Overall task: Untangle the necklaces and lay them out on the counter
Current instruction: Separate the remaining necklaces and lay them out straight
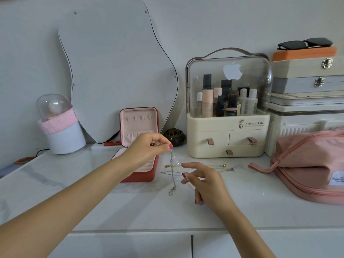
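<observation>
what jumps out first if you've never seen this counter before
The left hand pinches a silver necklace that dangles to the counter, with the right hand beside the chain. Behind stands an open red jewelry box, and to the right a clear-domed cosmetics organizer.
</observation>
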